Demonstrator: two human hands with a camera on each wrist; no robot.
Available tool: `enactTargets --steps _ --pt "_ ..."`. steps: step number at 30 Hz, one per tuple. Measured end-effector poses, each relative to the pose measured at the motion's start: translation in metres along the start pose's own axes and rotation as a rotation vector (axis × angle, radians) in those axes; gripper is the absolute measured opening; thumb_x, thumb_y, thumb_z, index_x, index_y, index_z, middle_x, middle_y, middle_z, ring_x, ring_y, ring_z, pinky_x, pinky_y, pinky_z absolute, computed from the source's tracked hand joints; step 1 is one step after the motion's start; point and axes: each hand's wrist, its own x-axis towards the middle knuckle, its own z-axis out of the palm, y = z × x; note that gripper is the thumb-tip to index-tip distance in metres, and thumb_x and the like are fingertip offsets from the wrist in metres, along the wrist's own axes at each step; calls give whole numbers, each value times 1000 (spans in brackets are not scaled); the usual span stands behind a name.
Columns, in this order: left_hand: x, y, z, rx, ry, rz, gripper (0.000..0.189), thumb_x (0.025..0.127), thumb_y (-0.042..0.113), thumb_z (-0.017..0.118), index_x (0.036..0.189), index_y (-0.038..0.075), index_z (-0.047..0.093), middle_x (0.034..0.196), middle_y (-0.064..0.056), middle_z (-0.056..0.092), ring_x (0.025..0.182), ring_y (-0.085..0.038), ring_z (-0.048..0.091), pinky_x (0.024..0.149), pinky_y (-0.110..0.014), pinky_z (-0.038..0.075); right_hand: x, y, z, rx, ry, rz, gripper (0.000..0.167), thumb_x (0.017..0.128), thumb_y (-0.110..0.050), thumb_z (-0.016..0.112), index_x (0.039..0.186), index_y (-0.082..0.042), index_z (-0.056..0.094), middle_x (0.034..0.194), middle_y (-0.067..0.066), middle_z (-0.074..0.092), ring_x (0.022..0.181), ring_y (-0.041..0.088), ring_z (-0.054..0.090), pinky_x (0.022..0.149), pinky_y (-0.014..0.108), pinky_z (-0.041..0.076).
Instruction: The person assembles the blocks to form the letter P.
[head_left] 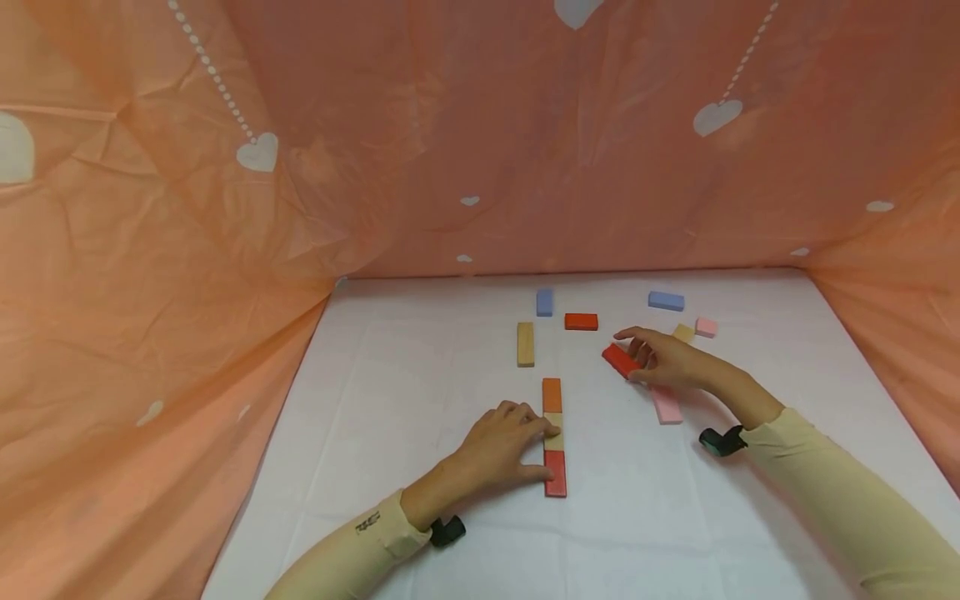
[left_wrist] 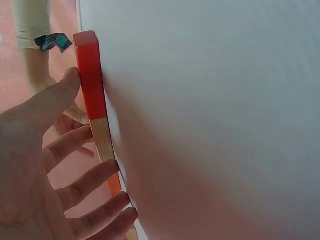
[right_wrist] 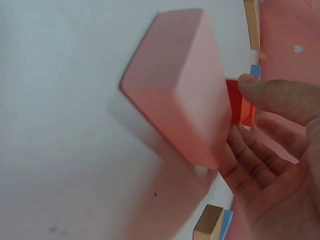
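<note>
An orange block (head_left: 552, 395), a plain wooden block (head_left: 553, 442) and a red block (head_left: 556, 485) lie end to end in one straight row. Beside the row is my left hand (head_left: 491, 446), its thumb against the red block and its fingers, spread and loosely bent, along the row. In the left wrist view the thumb touches the side of that red block (left_wrist: 90, 80). My right hand (head_left: 670, 358) pinches another red block (head_left: 618, 360) between thumb and fingers; this block lies at a slant. Near that wrist lies a pink block (head_left: 667, 408), large in the right wrist view.
Farther back on the white table (head_left: 420, 350) are a wooden block (head_left: 526, 344), two blue blocks (head_left: 544, 302) and a third red block (head_left: 581, 322). Behind my right hand are a wooden block (head_left: 683, 332) and a small pink block (head_left: 706, 327). An orange-pink curtain (head_left: 465, 133) surrounds the table.
</note>
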Motion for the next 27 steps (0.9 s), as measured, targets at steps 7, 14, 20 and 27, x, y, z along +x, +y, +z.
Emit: enactTargets --steps 7,14,20,27 --pt "-1 0 2 0 -4 -3 56 91 61 80 138 32 70 130 4 65 129 -22 56 105 -39 50 2 -4 7 8 -54 -15 71 95 -6 81 154 11 45 115 14 64 98 22 62 84 28 56" --pt "-1 -1 1 2 -1 6 56 92 61 79 139 31 70 131 3 65 129 -23 56 106 -40 50 4 -2 11 22 -35 -20 62 94 -5 81 146 12 51 109 11 64 94 21 61 80 24 54" --pt "0 -1 2 7 1 7 56 92 61 79 138 31 70 131 3 65 130 -23 56 105 -40 50 8 0 14 23 -8 -8 63 91 -15 87 140 10 57 103 7 65 91 19 62 78 25 54" --pt "2 1 2 17 -17 -3 57 92 63 78 140 32 69 131 4 64 130 -21 55 106 -39 50 15 -8 20 -12 43 -29 63 88 -20 91 137 8 61 102 6 70 91 19 65 82 28 57"
